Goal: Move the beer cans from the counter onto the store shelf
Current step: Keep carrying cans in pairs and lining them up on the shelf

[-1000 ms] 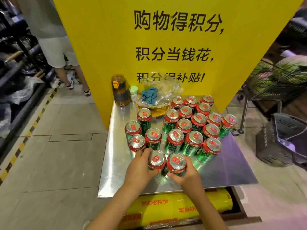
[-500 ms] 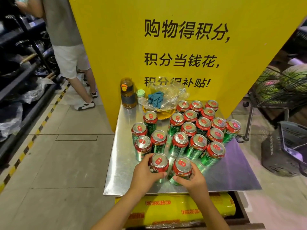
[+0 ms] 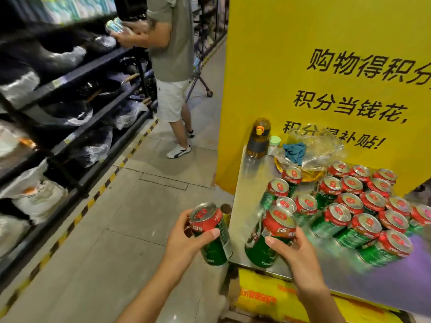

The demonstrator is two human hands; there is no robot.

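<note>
Tiled floor (image 3: pixel 130 220), yellow pillar (image 3: pixel 291 73), dark shelving (image 3: pixel 77 94).

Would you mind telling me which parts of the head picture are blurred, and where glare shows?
Head view: the shelves at left are streaked by motion blur, as are the counter cans at right; the metal counter carries bright glare; the cans in the left hand and right hand stay fairly sharp; the picture's edges bend from the wide-angle lens.

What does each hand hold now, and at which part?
The left hand grips one beer can around its side. The right hand grips another can around its side.
</note>
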